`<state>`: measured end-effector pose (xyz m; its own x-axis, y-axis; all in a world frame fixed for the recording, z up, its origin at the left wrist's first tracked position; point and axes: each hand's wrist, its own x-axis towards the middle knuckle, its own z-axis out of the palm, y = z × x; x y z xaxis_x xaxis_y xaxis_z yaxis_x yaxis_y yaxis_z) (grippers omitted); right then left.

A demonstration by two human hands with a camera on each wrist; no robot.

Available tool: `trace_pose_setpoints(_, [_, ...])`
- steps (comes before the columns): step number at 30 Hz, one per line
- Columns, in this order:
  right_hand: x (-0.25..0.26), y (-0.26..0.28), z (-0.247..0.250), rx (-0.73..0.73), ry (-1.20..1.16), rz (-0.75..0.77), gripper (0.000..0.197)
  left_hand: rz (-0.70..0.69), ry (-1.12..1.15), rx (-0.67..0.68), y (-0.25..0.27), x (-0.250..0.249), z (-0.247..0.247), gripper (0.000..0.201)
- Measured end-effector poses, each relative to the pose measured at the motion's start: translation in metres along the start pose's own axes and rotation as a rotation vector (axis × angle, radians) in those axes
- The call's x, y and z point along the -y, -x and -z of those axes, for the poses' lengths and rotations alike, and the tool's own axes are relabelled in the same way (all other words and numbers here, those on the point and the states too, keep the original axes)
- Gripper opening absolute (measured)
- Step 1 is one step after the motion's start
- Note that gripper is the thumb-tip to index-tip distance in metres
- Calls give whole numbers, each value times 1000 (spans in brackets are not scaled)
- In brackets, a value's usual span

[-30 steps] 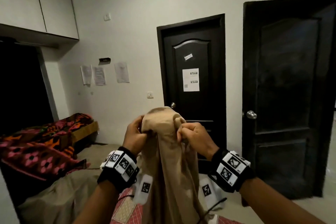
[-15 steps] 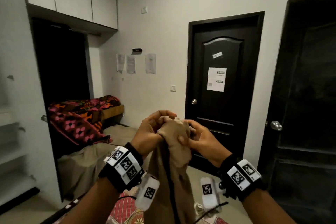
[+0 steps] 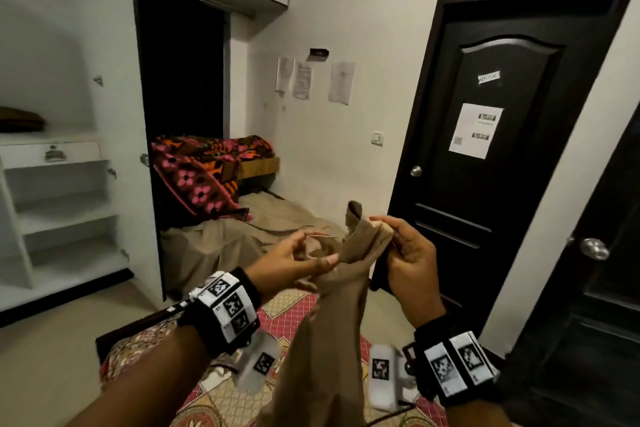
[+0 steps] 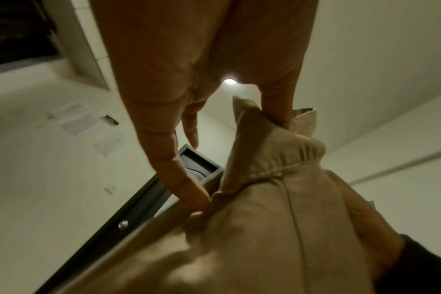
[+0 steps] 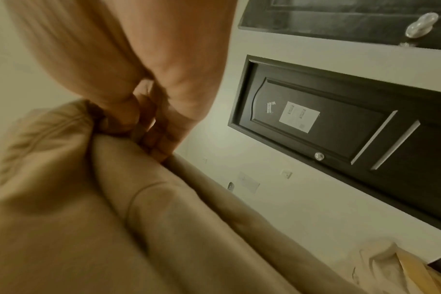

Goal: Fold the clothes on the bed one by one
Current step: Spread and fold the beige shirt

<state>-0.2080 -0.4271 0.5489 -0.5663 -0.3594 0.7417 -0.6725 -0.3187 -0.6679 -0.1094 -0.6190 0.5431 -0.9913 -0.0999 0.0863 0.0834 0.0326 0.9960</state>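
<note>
1. Up front, the right hand (image 3: pixel 408 260) is clamped on the bunched top of a tan garment (image 3: pixel 332 333), fingers curled around the gathered fabric.
2. Alongside it, the left hand (image 3: pixel 298 260) touches the same garment with thumb and long fingers extended, the thumb (image 4: pixel 186 191) pressing at the seamed edge; from the left wrist view a fingertip rests against the fold, and whether it truly pinches the cloth cannot be told.
3. Held in the air between both hands, the garment hangs down over a red patterned bedspread (image 3: pixel 284 315) at the lower edge of the head view.
4. Both wrists wear black bands with square black-and-white markers.
5. Beyond the hands, a second low bed (image 3: pixel 221 239) under a beige sheet carries a heaped pink, orange and black blanket (image 3: pixel 204 173).
6. Left of it stand white open shelves (image 3: pixel 59 204); overhead cupboards run above a dark recess.
7. Right of the hands, a dark panelled door (image 3: pixel 485 163) bears a white paper notice; another dark door (image 3: pixel 595 288) with a round knob stands at the far right.
8. Three sheets of paper (image 3: pixel 313 80) hang on the pale wall.
</note>
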Motion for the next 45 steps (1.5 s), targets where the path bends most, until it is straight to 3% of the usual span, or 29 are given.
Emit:
trace_pose_setpoints(3, [-10, -4, -13, -43, 71, -11, 37, -51, 23, -107, -16, 15, 5, 28])
trace_pose_setpoints(5, [-19, -5, -12, -69, 243, -4, 31, -168, 3, -247, -31, 22, 27, 25])
trace_pose_setpoints(7, [-30, -6, -5, -68, 494, 15, 24, -269, 3, -299, -42, 23, 56, 25])
trace_pose_setpoints(10, [-46, -16, -6, 4, 761, 23, 10, -333, 22, -258, -66, 20, 100, 25])
trace_pose_setpoints(12, [-59, -26, -18, 24, 740, -35, 10, -385, 34, -202, -85, 14, 121, 24])
trace_pose_setpoints(14, [-78, -39, -41, -57, 696, -100, 6, -411, 70, -149, -106, 11, 142, 24])
trace_pose_setpoints(16, [-90, -53, -66, -188, 692, -114, 7, -403, 102, -92, -123, 21, 159, 33])
trace_pose_setpoints(19, [-102, -77, -95, -256, 714, -138, 21, -331, -118, 22, -136, 75, 176, 83])
trace_pose_setpoints(20, [-106, -86, -103, -255, 735, -145, 26, -296, -195, 48, -138, 99, 178, 87])
trace_pose_setpoints(21, [-108, -90, -109, -251, 746, -157, 29, -248, -233, 50, -137, 126, 177, 79])
trace_pose_setpoints(24, [-121, -99, -125, -300, 741, -207, 36, -76, -106, -7, -150, 185, 179, 30])
trace_pose_setpoints(27, [-126, -104, -132, -354, 705, -228, 41, -90, -153, -15, -170, 217, 187, 18])
trace_pose_setpoints(30, [-125, -109, -132, -408, 708, -197, 40, -228, -261, -62, -190, 231, 202, 21])
trace_pose_setpoints(33, [-114, -113, -128, -478, 760, -111, 31, -352, -262, -344, -200, 214, 212, 23])
trace_pose_setpoints(34, [-112, -115, -127, -494, 782, -88, 28, -400, -271, -437, -194, 205, 208, 32])
trace_pose_setpoints(35, [-110, -117, -127, -501, 801, -70, 28, -458, -271, -467, -182, 195, 198, 47])
trace_pose_setpoints(37, [-108, -118, -129, -492, 835, -58, 28, -503, -312, -340, -153, 183, 172, 69])
trace_pose_setpoints(39, [-108, -118, -133, -442, 868, -62, 27, -473, -368, -200, -147, 196, 154, 55])
trace_pose_setpoints(41, [-106, -115, -135, -389, 872, -61, 26, -432, -373, -236, -160, 204, 153, 18])
trace_pose_setpoints(42, [-103, -113, -133, -374, 863, -55, 27, -402, -363, -274, -169, 205, 158, 10])
trace_pose_setpoints(45, [-88, -108, -114, -400, 839, -27, 32, -397, -257, -383, -177, 186, 172, 13])
